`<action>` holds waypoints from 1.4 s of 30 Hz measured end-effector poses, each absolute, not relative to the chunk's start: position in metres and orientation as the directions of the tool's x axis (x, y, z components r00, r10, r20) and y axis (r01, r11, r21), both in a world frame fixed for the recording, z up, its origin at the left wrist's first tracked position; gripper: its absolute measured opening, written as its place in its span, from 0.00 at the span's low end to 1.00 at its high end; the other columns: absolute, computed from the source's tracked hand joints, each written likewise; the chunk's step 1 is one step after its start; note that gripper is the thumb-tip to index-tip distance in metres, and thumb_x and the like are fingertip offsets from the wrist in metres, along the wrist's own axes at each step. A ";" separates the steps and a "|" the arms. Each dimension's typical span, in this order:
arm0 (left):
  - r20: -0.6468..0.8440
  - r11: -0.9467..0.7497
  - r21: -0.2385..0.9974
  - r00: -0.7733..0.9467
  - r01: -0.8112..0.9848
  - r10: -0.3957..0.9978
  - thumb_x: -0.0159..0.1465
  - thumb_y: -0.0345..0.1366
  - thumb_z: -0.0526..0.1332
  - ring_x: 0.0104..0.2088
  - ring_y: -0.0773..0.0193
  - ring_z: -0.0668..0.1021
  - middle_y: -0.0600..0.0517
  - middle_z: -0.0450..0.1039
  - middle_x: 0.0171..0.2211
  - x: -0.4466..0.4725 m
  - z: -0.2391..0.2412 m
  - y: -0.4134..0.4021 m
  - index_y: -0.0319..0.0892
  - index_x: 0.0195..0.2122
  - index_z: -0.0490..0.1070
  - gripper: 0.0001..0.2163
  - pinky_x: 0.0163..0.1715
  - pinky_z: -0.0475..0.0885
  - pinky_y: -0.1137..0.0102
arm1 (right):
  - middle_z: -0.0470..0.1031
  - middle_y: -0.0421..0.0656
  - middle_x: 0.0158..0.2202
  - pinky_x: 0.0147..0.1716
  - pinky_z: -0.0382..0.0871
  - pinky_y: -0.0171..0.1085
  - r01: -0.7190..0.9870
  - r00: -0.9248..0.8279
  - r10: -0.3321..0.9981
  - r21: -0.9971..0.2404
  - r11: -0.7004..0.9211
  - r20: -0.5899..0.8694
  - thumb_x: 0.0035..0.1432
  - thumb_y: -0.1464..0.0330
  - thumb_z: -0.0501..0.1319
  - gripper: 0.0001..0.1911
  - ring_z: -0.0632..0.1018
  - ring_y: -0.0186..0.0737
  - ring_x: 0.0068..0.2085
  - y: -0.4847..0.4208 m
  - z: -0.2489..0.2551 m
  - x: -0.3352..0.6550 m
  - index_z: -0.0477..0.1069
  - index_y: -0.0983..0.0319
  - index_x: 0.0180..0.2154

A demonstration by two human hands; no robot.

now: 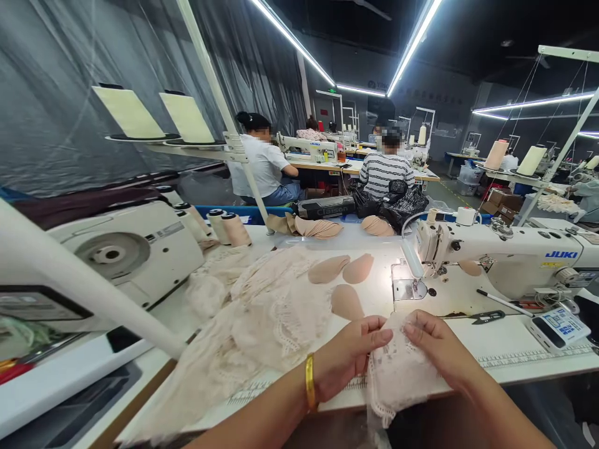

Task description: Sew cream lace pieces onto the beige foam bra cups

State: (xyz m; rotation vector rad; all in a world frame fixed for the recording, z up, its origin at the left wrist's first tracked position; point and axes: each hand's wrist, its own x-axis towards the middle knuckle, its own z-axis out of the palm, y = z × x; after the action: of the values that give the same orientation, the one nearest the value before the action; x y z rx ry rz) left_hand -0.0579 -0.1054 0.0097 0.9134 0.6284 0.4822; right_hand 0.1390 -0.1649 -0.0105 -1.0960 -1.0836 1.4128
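Note:
My left hand (349, 355), with a gold bangle on its wrist, pinches the left edge of a small pale pink lace piece (397, 374) at the table's front edge. My right hand (437, 349) grips the same lace piece from the right, fingers curled over its top. The piece hangs partly over the table edge. Just beyond my hands stands a white sewing machine (496, 249), its needle area (412, 284) lit by a small lamp. A heap of the same lace fabric (262, 312) lies to the left.
Beige foam cups (346, 293) lie between the heap and the machine. Thread snips (482, 317) and a control panel (556, 325) sit to the right. Thread cones (229, 227) stand at the back, another machine (126, 249) at left. Other people sew at tables behind.

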 end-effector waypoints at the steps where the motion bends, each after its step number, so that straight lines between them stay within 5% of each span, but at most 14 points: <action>1: -0.264 0.494 0.857 0.696 -0.148 0.668 0.44 0.47 0.81 0.34 0.61 0.78 0.50 0.78 0.33 -0.053 0.007 -0.105 0.39 0.36 0.75 0.25 0.39 0.74 0.69 | 0.70 0.36 0.29 0.32 0.62 0.33 -0.178 -0.091 0.993 -0.979 -0.096 -0.080 0.52 0.45 0.71 0.26 0.68 0.35 0.30 -0.164 -0.012 0.140 0.69 0.60 0.32; 4: -0.226 0.423 0.873 0.566 -0.244 0.793 0.41 0.46 0.82 0.30 0.63 0.77 0.52 0.77 0.29 -0.042 -0.001 -0.103 0.39 0.33 0.73 0.25 0.34 0.73 0.70 | 0.70 0.35 0.29 0.32 0.60 0.33 -0.186 -0.058 0.995 -0.979 -0.086 -0.077 0.52 0.46 0.72 0.26 0.68 0.35 0.31 -0.162 -0.020 0.143 0.71 0.59 0.37; 10: -0.205 0.377 0.885 0.499 -0.274 0.842 0.47 0.51 0.77 0.27 0.65 0.73 0.56 0.72 0.26 -0.032 -0.016 -0.106 0.43 0.30 0.65 0.25 0.31 0.70 0.70 | 0.68 0.36 0.27 0.32 0.58 0.34 0.000 0.070 0.997 -1.000 -0.031 -0.030 0.58 0.45 0.67 0.24 0.66 0.37 0.30 -0.157 -0.036 0.145 0.70 0.59 0.31; 14: -0.048 0.020 0.998 0.519 0.060 0.853 0.58 0.56 0.67 0.30 0.61 0.73 0.55 0.70 0.28 -0.044 -0.006 -0.093 0.44 0.32 0.64 0.21 0.31 0.69 0.68 | 0.71 0.37 0.29 0.33 0.63 0.36 -0.031 0.124 0.992 -0.999 -0.018 -0.022 0.59 0.45 0.64 0.23 0.70 0.40 0.32 -0.142 -0.038 0.147 0.68 0.57 0.31; 17: 0.137 -0.476 0.753 0.598 0.455 0.789 0.63 0.40 0.62 0.40 0.55 0.77 0.50 0.74 0.39 -0.072 0.010 -0.065 0.43 0.39 0.68 0.08 0.41 0.71 0.63 | 0.73 0.38 0.27 0.33 0.64 0.38 -0.069 0.094 0.995 -0.997 -0.038 -0.044 0.59 0.44 0.64 0.24 0.73 0.42 0.32 -0.132 -0.039 0.151 0.68 0.57 0.31; 20: 0.156 -0.672 0.410 0.678 0.617 0.718 0.52 0.23 0.61 0.55 0.45 0.74 0.44 0.74 0.53 -0.098 0.018 -0.034 0.43 0.48 0.70 0.22 0.56 0.66 0.53 | 0.75 0.39 0.28 0.33 0.64 0.38 -0.046 0.069 0.996 -0.997 -0.055 -0.058 0.59 0.44 0.64 0.24 0.74 0.42 0.32 -0.127 -0.042 0.153 0.68 0.58 0.31; 25: 0.094 -0.674 0.370 0.696 0.640 0.712 0.52 0.22 0.60 0.47 0.44 0.79 0.46 0.80 0.41 -0.096 0.011 -0.005 0.43 0.38 0.73 0.14 0.52 0.68 0.54 | 0.76 0.39 0.27 0.33 0.62 0.38 -0.002 0.049 0.998 -0.999 -0.045 -0.045 0.62 0.44 0.62 0.24 0.72 0.41 0.30 -0.127 -0.045 0.154 0.68 0.58 0.32; 30: 0.137 -0.577 0.486 0.595 0.656 0.792 0.63 0.32 0.53 0.43 0.48 0.79 0.45 0.78 0.43 -0.077 0.015 0.011 0.41 0.53 0.67 0.17 0.43 0.70 0.60 | 0.77 0.39 0.29 0.36 0.64 0.39 -0.036 0.056 0.998 -0.999 -0.031 -0.033 0.62 0.44 0.63 0.24 0.74 0.42 0.32 -0.129 -0.042 0.153 0.69 0.57 0.32; 36: -0.038 -0.478 0.631 0.639 0.611 0.768 0.57 0.39 0.58 0.37 0.53 0.80 0.50 0.79 0.37 -0.072 0.024 0.030 0.42 0.44 0.74 0.16 0.33 0.72 0.68 | 0.76 0.39 0.29 0.35 0.65 0.38 -0.064 0.054 0.998 -0.997 -0.038 -0.041 0.61 0.43 0.64 0.24 0.74 0.41 0.34 -0.130 -0.045 0.153 0.69 0.58 0.33; 42: -0.086 -0.461 0.599 0.626 0.654 0.775 0.55 0.43 0.62 0.40 0.52 0.81 0.51 0.80 0.37 -0.070 0.032 0.033 0.42 0.40 0.76 0.15 0.33 0.73 0.68 | 0.76 0.40 0.29 0.35 0.65 0.39 -0.065 0.082 0.995 -0.997 -0.048 -0.053 0.60 0.42 0.63 0.25 0.74 0.42 0.33 -0.128 -0.049 0.150 0.69 0.58 0.33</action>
State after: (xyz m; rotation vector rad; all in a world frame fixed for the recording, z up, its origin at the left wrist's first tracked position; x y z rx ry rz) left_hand -0.0700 0.0329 0.0325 2.2497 1.1154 0.2642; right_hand 0.1501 -0.1283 -0.0486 -1.2380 -1.0767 1.2129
